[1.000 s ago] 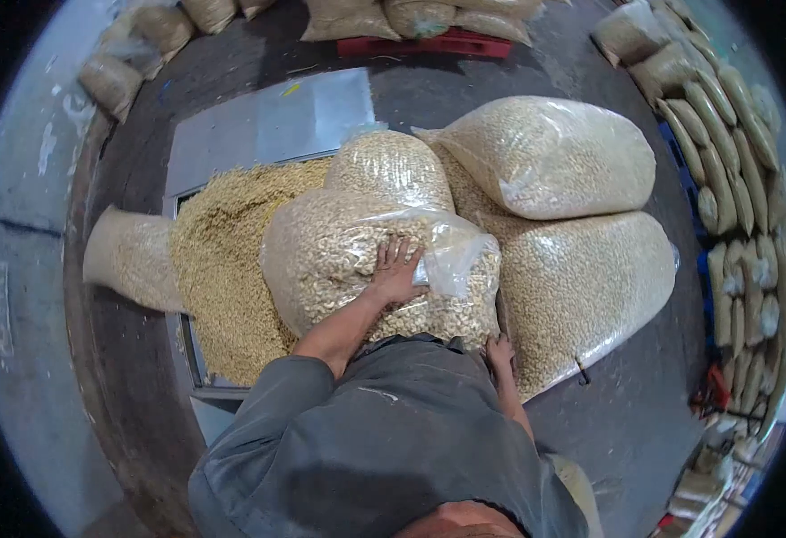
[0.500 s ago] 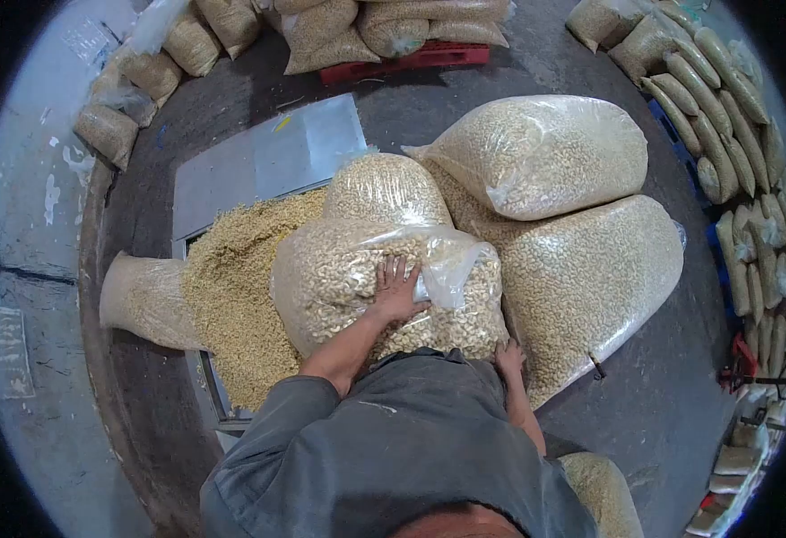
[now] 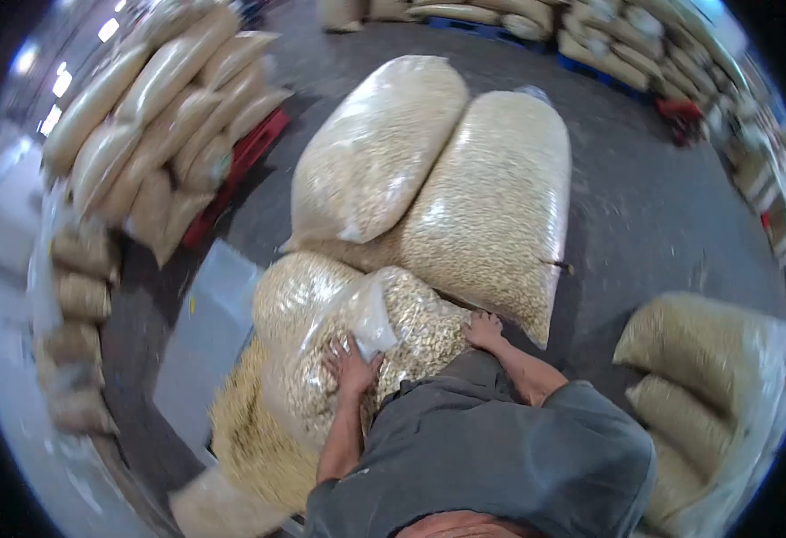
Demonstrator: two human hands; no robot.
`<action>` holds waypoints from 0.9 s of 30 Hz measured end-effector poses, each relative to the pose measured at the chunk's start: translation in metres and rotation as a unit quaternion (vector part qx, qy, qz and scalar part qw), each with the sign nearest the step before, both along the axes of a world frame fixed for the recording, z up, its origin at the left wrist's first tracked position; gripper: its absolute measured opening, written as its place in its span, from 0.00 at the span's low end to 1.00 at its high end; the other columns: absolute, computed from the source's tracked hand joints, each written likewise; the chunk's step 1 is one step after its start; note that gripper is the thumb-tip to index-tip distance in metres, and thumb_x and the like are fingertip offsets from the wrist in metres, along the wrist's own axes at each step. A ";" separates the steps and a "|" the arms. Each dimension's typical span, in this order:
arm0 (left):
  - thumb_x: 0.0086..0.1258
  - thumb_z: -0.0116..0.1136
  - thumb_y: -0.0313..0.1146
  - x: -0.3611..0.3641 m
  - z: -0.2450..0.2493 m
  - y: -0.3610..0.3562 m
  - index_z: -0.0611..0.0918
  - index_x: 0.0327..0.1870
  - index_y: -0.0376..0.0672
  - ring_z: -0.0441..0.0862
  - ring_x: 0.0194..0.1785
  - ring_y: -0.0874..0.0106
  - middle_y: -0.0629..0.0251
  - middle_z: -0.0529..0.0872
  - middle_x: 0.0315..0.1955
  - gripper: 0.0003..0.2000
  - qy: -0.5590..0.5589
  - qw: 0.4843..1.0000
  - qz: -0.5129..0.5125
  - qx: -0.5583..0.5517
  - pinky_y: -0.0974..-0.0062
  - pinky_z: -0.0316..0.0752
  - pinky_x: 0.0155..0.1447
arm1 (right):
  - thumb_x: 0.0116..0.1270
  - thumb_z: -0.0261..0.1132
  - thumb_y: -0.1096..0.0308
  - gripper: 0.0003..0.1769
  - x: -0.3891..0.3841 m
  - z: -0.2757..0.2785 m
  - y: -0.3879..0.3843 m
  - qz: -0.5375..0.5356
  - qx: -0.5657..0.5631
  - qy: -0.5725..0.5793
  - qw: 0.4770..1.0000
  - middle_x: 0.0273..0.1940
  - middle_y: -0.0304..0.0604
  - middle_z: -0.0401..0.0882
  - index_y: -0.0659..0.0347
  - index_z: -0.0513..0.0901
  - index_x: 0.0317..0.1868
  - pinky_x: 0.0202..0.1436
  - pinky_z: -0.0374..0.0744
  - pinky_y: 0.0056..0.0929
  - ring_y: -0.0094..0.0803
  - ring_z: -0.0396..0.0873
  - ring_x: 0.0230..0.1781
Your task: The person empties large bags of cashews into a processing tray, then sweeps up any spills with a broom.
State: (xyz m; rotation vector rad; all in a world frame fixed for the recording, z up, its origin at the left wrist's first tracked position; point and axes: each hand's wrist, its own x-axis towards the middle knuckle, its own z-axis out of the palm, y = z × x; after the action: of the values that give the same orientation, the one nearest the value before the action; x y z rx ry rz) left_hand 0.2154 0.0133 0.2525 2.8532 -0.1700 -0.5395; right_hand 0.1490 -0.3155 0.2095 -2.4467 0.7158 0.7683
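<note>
Saw stacked sacks [image 3: 142, 134] well left of hands. Found loose nuts [image 3: 245, 439] heaped just left of left hand [image 3: 350, 366], itself spread flat, ungripping, on clear nut sack [image 3: 299, 305]. Found right hand [image 3: 484, 330] touching same sack's right edge; grip impossible to tell. Noted two full sacks [image 3: 464, 197] beyond both hands.

Stacked sacks [image 3: 142, 117] on a red pallet [image 3: 242, 161] — metal plate [image 3: 200, 350] near.

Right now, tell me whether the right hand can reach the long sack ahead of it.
Probably yes: the right hand sits beside the long sack, nothing between them; the left hand presses the nearer sack.
</note>
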 end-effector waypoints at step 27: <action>0.58 0.53 0.69 0.001 -0.008 -0.001 0.48 0.75 0.42 0.29 0.74 0.37 0.35 0.43 0.72 0.52 0.013 1.000 -0.008 0.014 0.39 0.21 0.71 | 0.65 0.55 0.45 0.36 -0.006 -0.019 -0.006 0.000 0.019 -0.015 1.000 0.66 0.64 0.60 0.64 0.69 0.65 0.68 0.58 0.61 0.60 0.55 0.68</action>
State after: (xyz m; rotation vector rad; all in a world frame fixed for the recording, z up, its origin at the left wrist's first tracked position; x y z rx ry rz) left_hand 0.2163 0.0124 0.2441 2.8726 -0.1835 -0.5873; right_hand 0.1434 -0.3215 0.1905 -2.4183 0.6846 0.7376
